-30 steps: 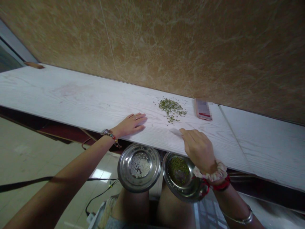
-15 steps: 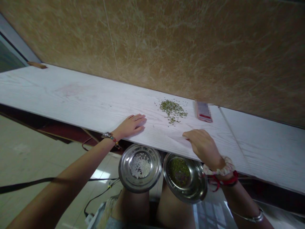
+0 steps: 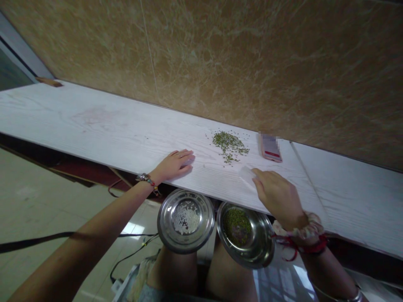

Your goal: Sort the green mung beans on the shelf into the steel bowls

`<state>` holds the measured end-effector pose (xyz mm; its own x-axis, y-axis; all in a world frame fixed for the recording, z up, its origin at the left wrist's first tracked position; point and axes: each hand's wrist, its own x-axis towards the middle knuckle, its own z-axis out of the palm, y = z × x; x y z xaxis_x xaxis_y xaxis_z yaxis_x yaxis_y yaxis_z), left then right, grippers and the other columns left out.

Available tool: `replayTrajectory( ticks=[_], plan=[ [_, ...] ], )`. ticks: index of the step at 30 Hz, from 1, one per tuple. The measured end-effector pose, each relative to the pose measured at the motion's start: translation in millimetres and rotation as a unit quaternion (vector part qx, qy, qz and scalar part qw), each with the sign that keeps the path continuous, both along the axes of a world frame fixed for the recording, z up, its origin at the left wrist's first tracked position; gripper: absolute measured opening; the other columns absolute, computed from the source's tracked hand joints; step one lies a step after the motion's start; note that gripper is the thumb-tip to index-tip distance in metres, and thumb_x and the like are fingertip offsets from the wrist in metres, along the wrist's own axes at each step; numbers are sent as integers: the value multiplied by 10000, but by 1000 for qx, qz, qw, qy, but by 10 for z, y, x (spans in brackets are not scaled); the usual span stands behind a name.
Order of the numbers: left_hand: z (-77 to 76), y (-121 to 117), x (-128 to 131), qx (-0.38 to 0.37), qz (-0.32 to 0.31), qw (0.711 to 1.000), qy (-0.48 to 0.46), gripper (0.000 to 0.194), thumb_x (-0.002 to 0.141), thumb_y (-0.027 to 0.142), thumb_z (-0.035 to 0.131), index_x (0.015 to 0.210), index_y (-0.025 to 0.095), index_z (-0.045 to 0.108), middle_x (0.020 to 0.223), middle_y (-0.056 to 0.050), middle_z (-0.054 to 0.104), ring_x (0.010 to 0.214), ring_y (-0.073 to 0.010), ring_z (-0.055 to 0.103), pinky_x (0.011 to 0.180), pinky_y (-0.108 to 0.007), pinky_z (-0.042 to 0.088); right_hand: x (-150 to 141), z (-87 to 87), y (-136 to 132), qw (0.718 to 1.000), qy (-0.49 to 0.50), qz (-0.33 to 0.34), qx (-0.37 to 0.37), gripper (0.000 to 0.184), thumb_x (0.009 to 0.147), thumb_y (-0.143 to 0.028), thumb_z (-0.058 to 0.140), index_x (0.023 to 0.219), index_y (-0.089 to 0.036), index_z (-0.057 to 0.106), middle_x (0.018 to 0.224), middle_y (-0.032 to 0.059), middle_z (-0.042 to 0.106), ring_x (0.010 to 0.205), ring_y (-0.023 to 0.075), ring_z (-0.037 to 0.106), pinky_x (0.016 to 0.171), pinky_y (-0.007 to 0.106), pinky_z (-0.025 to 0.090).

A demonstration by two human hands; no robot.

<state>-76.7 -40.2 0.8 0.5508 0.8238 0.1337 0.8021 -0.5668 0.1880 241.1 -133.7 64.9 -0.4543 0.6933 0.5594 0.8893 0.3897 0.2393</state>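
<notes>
- The right hand grips a pale, thin card between thumb and fingers, low over the white counter; whether the card touches the surface is unclear.
- The left hand lies open, palm down, on the counter near its front edge.
- Loose green beans lie scattered between the hands, farther back, beyond the card.
- A phone, partly blurred, sits just right of the beans, crowding that side; the marbled wall closes off the back.
- Below the front edge, over the knees, are two metal bowls: the left bowl holds white grains, the tilted right bowl green beans.
- A brown piece lies at the counter's far left end.
</notes>
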Motion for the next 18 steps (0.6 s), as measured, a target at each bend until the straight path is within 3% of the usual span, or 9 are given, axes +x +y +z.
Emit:
replayTrajectory(
  ticks=[9,13,18],
  plan=[
    [-20,-32,-22,14,22,999,-25,381,919,301,433,1266,230,574,1409,-62,560,1323,-214,486,1101,-416,383,-568,32,-33,999,18,41,-28,246,877,-91,467,1034,-153,647,726,56,674,691,184,581,620,296,413],
    [-14,-69,-58,15,13,999,-26,372,906,263,450,1255,254,579,1387,-47,580,1295,-204,512,1089,-417,384,-509,52,23,1000,7,23,0,229,885,-119,472,1024,-160,649,712,54,676,674,179,586,609,288,417],
    [50,-110,-15,-7,17,1000,18,401,930,341,486,1319,257,532,1512,-50,443,1408,-266,366,1131,-523,268,-277,77,27,998,-18,-55,16,183,854,-116,485,910,-173,651,647,46,662,619,183,588,545,285,391]
  ],
)
